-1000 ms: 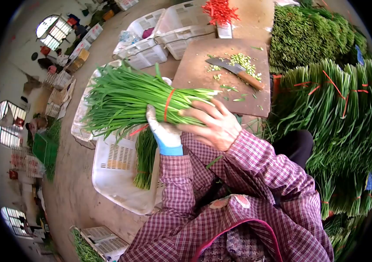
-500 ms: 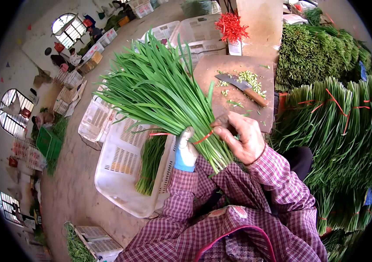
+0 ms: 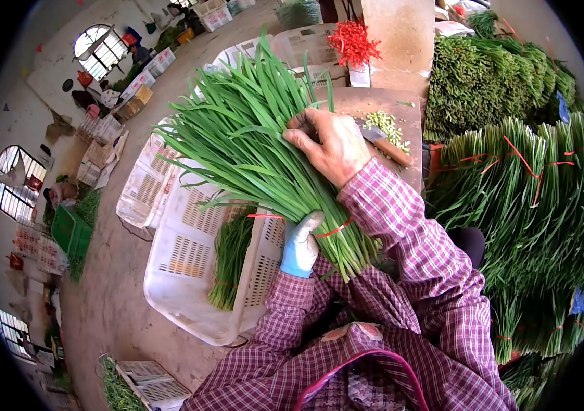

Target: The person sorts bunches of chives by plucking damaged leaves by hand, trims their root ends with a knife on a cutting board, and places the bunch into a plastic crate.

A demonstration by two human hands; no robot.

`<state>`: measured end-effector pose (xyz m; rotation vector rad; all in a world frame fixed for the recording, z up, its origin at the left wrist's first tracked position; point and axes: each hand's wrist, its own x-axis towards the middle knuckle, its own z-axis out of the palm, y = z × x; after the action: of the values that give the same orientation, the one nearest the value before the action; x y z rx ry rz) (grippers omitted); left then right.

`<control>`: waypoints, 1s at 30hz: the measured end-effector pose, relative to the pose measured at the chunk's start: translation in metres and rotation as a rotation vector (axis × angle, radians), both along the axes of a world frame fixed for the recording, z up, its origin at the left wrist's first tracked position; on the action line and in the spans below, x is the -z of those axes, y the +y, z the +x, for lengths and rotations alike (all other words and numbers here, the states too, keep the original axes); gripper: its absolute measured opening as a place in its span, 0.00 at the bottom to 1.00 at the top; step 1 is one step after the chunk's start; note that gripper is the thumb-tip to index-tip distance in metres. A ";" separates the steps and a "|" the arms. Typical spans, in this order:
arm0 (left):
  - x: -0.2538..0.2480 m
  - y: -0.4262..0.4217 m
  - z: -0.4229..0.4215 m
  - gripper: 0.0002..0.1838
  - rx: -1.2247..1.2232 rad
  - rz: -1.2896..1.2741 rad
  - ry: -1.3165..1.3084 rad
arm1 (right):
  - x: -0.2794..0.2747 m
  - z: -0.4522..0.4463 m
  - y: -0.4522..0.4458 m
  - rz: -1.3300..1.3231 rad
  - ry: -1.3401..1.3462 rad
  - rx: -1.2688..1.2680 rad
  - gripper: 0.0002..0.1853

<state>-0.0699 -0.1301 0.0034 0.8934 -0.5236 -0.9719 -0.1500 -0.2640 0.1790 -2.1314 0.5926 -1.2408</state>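
Note:
A large bunch of green garlic chives [image 3: 244,140] lies slantwise in front of me, cut ends toward my lap and leaves fanned to the upper left. My left hand [image 3: 301,243], in a white and blue glove, is closed round its lower part, beside a red tie [image 3: 335,229] that circles the stems. Higher up, my bare right hand [image 3: 336,145] pinches at leaves on the bunch's right side. Behind that hand a knife [image 3: 393,149] rests on a brown board [image 3: 412,123] among chopped stem bits [image 3: 384,123], its blade partly hidden.
A white plastic crate [image 3: 162,277] on my left holds another chive bunch [image 3: 229,257]. Tied chives [image 3: 525,198] are stacked high on my right. Red ties [image 3: 353,44] hang beyond the board. More crates [image 3: 145,171] stand farther left, and people are in the background.
My right hand has moved from the red tie near the stem ends up to the leaves. My left hand still holds the bunch, which now sits slightly lower and further right in view.

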 end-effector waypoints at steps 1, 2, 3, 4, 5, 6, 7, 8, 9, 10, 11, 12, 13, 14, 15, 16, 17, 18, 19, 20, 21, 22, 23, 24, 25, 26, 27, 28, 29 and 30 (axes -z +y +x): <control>0.004 0.001 0.001 0.26 0.007 0.002 -0.016 | 0.000 0.001 -0.003 0.001 0.002 0.002 0.12; 0.008 0.001 0.003 0.21 0.021 -0.054 0.014 | 0.000 0.001 -0.006 0.024 0.035 -0.027 0.12; 0.012 0.000 0.004 0.17 0.033 -0.110 0.046 | -0.002 0.000 -0.008 0.048 0.069 -0.057 0.11; 0.018 0.000 0.008 0.17 0.033 -0.107 0.053 | -0.002 -0.001 -0.009 0.095 0.062 -0.045 0.11; 0.023 -0.002 0.014 0.18 0.101 -0.149 0.049 | -0.002 -0.004 -0.010 0.149 0.031 -0.061 0.11; 0.020 -0.005 0.013 0.19 0.135 -0.171 0.048 | 0.002 -0.004 -0.012 0.160 -0.012 -0.055 0.11; 0.016 -0.007 0.012 0.19 0.169 -0.192 0.048 | 0.005 -0.004 -0.014 0.171 -0.056 -0.048 0.12; 0.014 -0.009 0.007 0.21 0.102 -0.167 0.091 | 0.008 -0.006 -0.016 0.192 -0.093 -0.047 0.12; 0.003 -0.011 0.002 0.23 0.036 -0.142 0.134 | 0.011 -0.005 -0.020 0.217 -0.165 -0.081 0.11; -0.008 -0.010 -0.002 0.26 0.094 -0.134 0.198 | 0.006 -0.009 -0.019 0.264 -0.179 -0.073 0.11; -0.021 -0.010 -0.007 0.26 0.027 -0.114 0.178 | 0.002 -0.012 -0.016 0.312 -0.193 -0.064 0.11; -0.034 -0.008 -0.010 0.26 0.035 -0.068 0.203 | -0.001 -0.011 -0.015 0.249 -0.291 -0.064 0.10; -0.041 -0.006 -0.011 0.25 0.043 -0.022 0.227 | -0.004 -0.015 -0.014 0.315 -0.341 -0.109 0.09; -0.038 -0.008 -0.011 0.26 0.019 -0.041 0.235 | -0.010 -0.020 -0.015 0.294 -0.405 -0.082 0.09; -0.031 -0.009 -0.009 0.26 0.017 -0.040 0.241 | -0.020 -0.027 -0.014 0.273 -0.469 -0.057 0.10; -0.024 -0.010 -0.006 0.27 -0.013 -0.033 0.247 | -0.029 -0.034 -0.013 0.274 -0.556 -0.087 0.10; -0.017 -0.009 -0.004 0.28 -0.046 -0.024 0.252 | -0.038 -0.042 -0.012 0.278 -0.642 -0.118 0.11; -0.016 -0.010 -0.003 0.27 -0.007 -0.057 0.257 | -0.043 -0.048 -0.013 0.243 -0.729 -0.159 0.11; -0.018 -0.010 -0.003 0.27 -0.012 -0.056 0.260 | -0.050 -0.057 -0.010 0.271 -0.761 -0.180 0.13; -0.019 -0.010 -0.004 0.27 0.003 -0.067 0.260 | -0.052 -0.069 -0.009 0.334 -0.696 -0.279 0.15; -0.020 -0.012 -0.005 0.28 0.018 -0.079 0.261 | -0.051 -0.084 -0.009 0.395 -0.628 -0.377 0.17; -0.016 -0.014 -0.004 0.30 0.018 -0.096 0.230 | -0.047 -0.099 -0.010 0.447 -0.530 -0.596 0.19; -0.013 -0.014 -0.002 0.30 0.013 -0.096 0.233 | -0.043 -0.110 -0.009 0.496 -0.426 -0.813 0.21; -0.011 -0.014 0.000 0.31 0.043 -0.111 0.211 | -0.034 -0.109 -0.005 0.535 -0.367 -0.797 0.25; -0.010 -0.014 0.002 0.31 0.074 -0.125 0.189 | -0.031 -0.114 -0.004 0.578 -0.198 -0.774 0.20; -0.009 -0.016 0.003 0.33 0.095 -0.139 0.193 | -0.023 -0.110 0.001 0.619 -0.113 -0.699 0.17; -0.011 -0.016 0.002 0.33 0.093 -0.140 0.194 | -0.015 -0.101 0.007 0.657 -0.030 -0.623 0.14; -0.017 -0.015 -0.001 0.33 0.087 -0.148 0.175 | -0.009 -0.093 0.013 0.619 0.034 -0.556 0.12; -0.022 -0.015 -0.003 0.33 0.082 -0.154 0.154 | -0.003 -0.084 0.018 0.582 0.097 -0.489 0.11; -0.027 -0.014 -0.005 0.34 0.086 -0.159 0.116 | 0.005 -0.076 0.018 0.517 0.068 -0.513 0.13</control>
<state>-0.0748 -0.1443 0.0307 0.6729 -0.5364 -1.0385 -0.2258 -0.2455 0.1736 -1.7346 0.3144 -0.6482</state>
